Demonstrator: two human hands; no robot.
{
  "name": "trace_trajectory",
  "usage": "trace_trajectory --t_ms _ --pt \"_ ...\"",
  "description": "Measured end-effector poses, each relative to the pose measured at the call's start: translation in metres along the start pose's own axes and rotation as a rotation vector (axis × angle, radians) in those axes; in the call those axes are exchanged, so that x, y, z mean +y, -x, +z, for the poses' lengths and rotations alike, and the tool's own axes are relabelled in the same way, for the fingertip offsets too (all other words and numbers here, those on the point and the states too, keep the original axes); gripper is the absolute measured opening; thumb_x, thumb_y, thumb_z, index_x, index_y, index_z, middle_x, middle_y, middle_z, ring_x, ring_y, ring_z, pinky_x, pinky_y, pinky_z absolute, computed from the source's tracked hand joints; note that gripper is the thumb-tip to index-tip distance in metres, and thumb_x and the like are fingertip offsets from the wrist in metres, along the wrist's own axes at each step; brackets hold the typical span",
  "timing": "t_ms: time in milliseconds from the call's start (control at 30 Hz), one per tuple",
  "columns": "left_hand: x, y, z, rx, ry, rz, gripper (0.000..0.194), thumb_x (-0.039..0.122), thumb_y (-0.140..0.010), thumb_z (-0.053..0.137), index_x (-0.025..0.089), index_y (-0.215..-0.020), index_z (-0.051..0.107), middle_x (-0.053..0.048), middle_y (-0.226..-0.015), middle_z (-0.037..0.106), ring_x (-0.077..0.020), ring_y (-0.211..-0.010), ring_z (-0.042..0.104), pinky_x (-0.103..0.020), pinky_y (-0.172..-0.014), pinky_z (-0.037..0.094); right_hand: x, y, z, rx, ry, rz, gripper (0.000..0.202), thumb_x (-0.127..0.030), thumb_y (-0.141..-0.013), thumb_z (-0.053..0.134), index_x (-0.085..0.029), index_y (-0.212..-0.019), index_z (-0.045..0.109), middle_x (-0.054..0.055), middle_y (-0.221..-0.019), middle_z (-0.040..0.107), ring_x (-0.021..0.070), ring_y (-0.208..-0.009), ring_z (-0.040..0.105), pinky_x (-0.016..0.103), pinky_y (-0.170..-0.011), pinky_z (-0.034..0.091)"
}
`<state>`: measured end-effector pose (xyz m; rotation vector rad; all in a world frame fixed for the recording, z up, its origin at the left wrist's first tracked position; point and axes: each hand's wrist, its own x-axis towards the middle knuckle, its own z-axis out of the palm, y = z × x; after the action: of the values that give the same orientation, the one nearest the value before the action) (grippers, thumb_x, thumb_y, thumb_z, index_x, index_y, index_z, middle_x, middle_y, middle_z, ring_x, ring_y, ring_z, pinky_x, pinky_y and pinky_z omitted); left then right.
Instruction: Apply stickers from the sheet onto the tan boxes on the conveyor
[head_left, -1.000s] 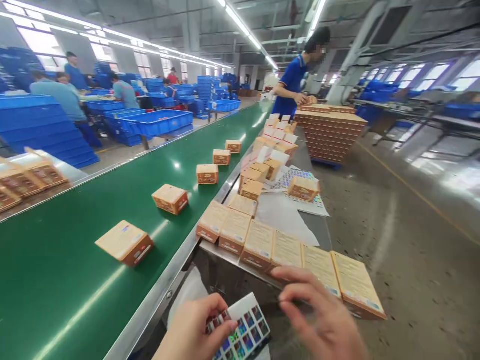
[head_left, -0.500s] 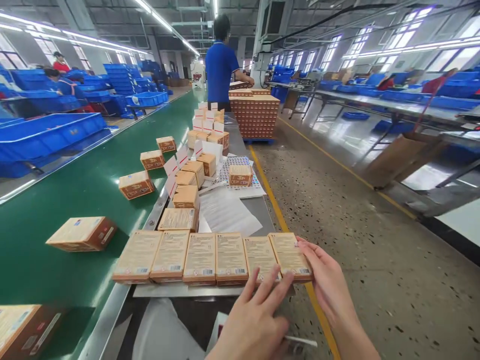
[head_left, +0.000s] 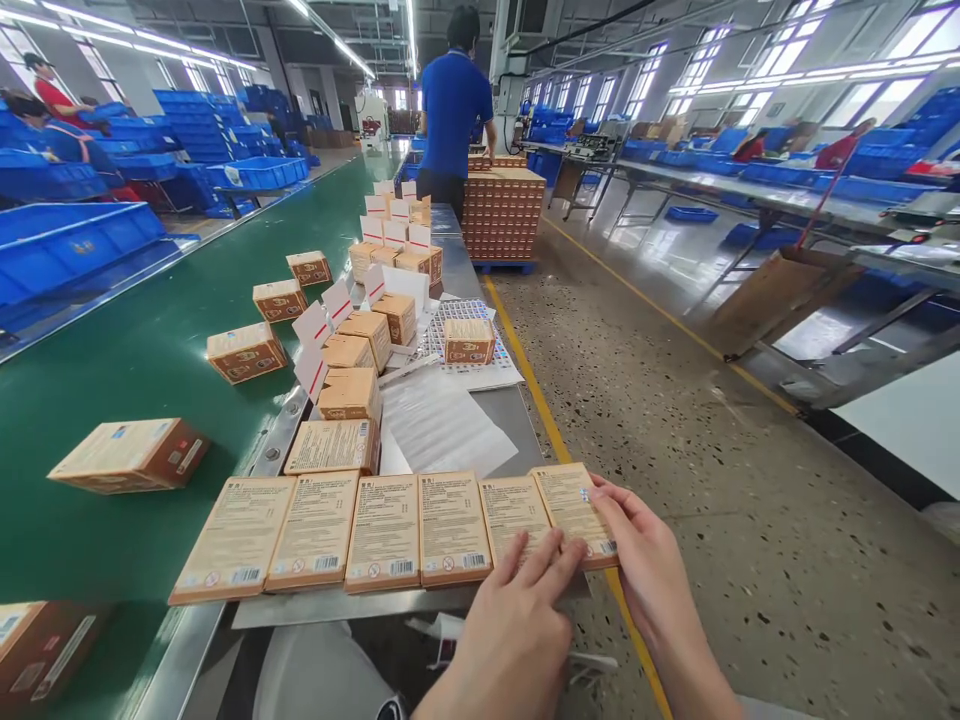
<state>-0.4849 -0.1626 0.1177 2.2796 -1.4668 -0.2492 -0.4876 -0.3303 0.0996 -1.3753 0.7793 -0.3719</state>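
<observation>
Several small printed cardboard boxes (head_left: 387,525) lie side by side in a row along the near end of the metal table. My left hand (head_left: 517,620) lies palm down with fingers stretched, the fingertips touching the two boxes at the right end. At the rightmost box (head_left: 566,500), my right hand (head_left: 637,545) grips the right edge. Its thumb is on top, beside a small shiny sticker (head_left: 586,494); its other fingers are partly hidden. Farther up the table, opened boxes (head_left: 349,392) stand with white flaps raised.
A green conveyor belt (head_left: 150,370) on the left carries several boxes. Sticker sheets (head_left: 457,375) and white paper (head_left: 442,420) lie on the table, with one box (head_left: 469,342) on top. Ahead, a person in blue (head_left: 456,110) stands by a stacked pallet (head_left: 502,215).
My left fingers have come down onto the boxes at the right end. My right hand stays at the rightmost box, its sticker now plainer. The camera view has shifted slightly.
</observation>
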Motion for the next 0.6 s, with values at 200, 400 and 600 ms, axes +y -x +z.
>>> trace_trajectory --t_ms 200,400,600 --pt "-0.002 -0.002 0.000 -0.041 -0.004 0.007 0.016 0.022 -0.089 0.066 0.014 -0.089 0.080 -0.011 -0.157 0.038 -0.0327 -0.144 0.038 -0.048 -0.122 0.032 0.001 0.001 0.000 0.030 0.195 -0.108 0.040 -0.057 -0.060 0.072 -0.021 -0.077 0.064 0.012 -0.105 0.075 0.0272 -0.085 0.070 0.036 -0.073 0.058" --pt "-0.002 -0.004 0.008 0.009 0.027 -0.004 0.018 0.019 -0.083 0.071 0.008 -0.095 0.080 -0.015 -0.156 0.038 -0.0357 -0.144 0.038 -0.046 -0.124 0.027 0.006 -0.009 -0.002 0.116 0.241 -0.135 0.054 -0.053 -0.060 0.074 -0.023 -0.101 0.056 0.012 -0.115 0.069 0.0269 -0.098 0.067 0.034 -0.073 0.056" --pt "-0.003 -0.009 0.011 0.011 -0.080 0.000 0.025 0.022 -0.083 0.070 0.010 -0.103 0.079 -0.015 -0.157 0.035 -0.0350 -0.143 0.040 -0.048 -0.121 0.032 0.002 -0.031 -0.004 -0.001 0.174 0.020 0.046 -0.058 -0.061 0.066 -0.024 -0.091 0.059 0.006 -0.079 0.074 0.0302 -0.077 0.073 0.038 -0.060 0.058"
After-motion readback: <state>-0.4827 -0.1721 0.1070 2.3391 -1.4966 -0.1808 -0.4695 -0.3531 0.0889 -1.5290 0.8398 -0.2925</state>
